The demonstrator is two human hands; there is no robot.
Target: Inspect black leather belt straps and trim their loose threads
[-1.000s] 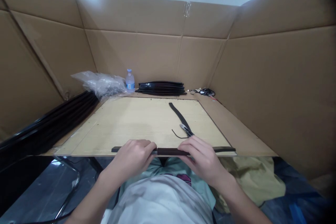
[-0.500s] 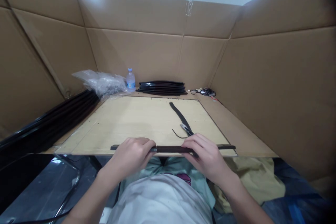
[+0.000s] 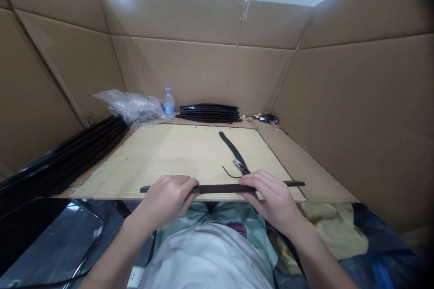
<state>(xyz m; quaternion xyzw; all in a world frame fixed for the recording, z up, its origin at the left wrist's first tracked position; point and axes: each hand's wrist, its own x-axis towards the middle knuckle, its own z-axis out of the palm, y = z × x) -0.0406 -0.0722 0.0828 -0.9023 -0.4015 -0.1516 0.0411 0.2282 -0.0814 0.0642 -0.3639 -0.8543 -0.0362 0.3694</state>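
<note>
A long dark strip (image 3: 220,188) lies crosswise near the table's front edge, its ends sticking out past both hands. My left hand (image 3: 173,193) is closed around its left part, thumb and fingers pinching it. Further right, my right hand (image 3: 267,194) grips the same strip between thumb and fingers. Just beyond the right hand lie scissors or pliers (image 3: 241,165), their handles partly hidden. Under the tool runs a loose black strip (image 3: 232,148), with a thin black sliver (image 3: 231,174) beside it.
Cardboard walls (image 3: 203,63) surround the table (image 3: 162,153). Along the back stand a clear plastic bag (image 3: 135,106), a water bottle (image 3: 168,104), a stack of black strips (image 3: 208,113) and a tangle of small dark bits (image 3: 267,118). Long black strips (image 3: 77,149) fill the left side.
My right hand has slid a little to the right along the strip. The strip has risen slightly in view, and a light spot by my left thumb no longer shows.
</note>
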